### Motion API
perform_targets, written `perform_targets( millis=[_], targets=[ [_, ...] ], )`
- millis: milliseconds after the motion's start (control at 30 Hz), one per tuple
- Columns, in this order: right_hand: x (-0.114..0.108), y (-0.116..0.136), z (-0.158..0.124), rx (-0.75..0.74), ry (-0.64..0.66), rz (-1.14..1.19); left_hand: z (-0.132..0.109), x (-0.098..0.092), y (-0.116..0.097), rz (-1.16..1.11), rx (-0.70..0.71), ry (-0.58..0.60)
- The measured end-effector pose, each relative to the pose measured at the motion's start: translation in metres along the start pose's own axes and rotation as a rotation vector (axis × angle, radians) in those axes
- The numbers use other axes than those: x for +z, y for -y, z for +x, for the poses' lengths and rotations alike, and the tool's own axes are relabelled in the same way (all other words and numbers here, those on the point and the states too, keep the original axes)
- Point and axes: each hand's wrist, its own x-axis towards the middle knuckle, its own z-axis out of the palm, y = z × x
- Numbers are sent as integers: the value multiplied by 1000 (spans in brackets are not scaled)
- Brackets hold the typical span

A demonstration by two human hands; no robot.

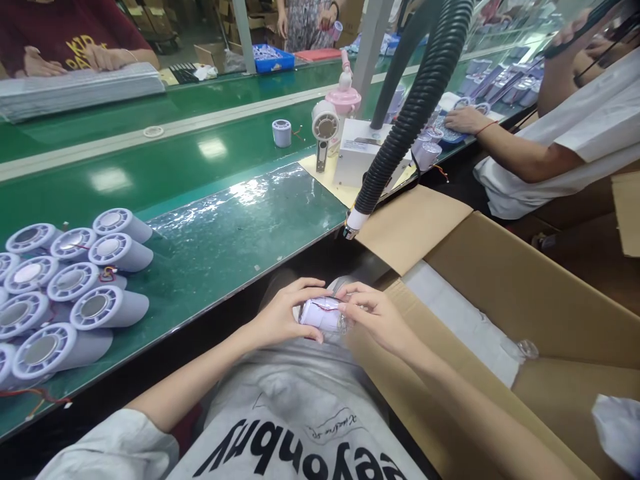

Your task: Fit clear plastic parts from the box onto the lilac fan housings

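Both my hands hold one small white cylindrical housing [323, 313] with a thin red wire across it, low over my lap below the bench edge. My left hand [283, 313] wraps its left end with curled fingers. My right hand [373, 313] pinches its right end, fingertips at the wire. A stack of several like white cylinders with round vented faces [65, 287] lies on the green bench [240, 233] at the left, well away from both hands.
An open cardboard box [500, 313] with white packing stands right beside my right arm. A black ribbed hose [415, 113] hangs down to a nozzle above a white unit [357, 157]. A lone cylinder [281, 133] sits on the belt. Co-workers' arms show at right [500, 143] and at the far side.
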Motion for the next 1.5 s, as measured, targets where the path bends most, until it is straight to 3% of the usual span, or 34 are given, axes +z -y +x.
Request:
perform_targets(
  millis=[133, 233, 367, 467, 767, 1033, 1167, 1333, 1500],
  targets=[
    [-3, -2, 2, 77, -7, 214, -4, 4, -5, -290, -127, 121],
    [-4, -4, 0, 37, 30, 303, -7, 5, -12, -472, -233, 89],
    [-4, -8, -11, -291, 85, -46, -12, 5, -17, -643, -327, -6],
    [-4, -12, -19, -432, 70, -243, -15, 3, -18, -660, -331, 26],
    [-7, -7, -26, -264, 132, -50, -17, -5, -26, -404, -110, 74],
    [-8, -1, -27, -103, 176, 113, -19, -6, -28, -465, -116, 86],
    [-4, -17, -15, -61, 82, 316, 0, 0, -13, -699, -236, 2],
    [3, -49, 23, -103, -219, 497, 55, 11, 3, -873, -323, -293],
    [3, -68, 59, -186, -328, 553, 98, 11, 1, -890, -264, -323]
  ],
)
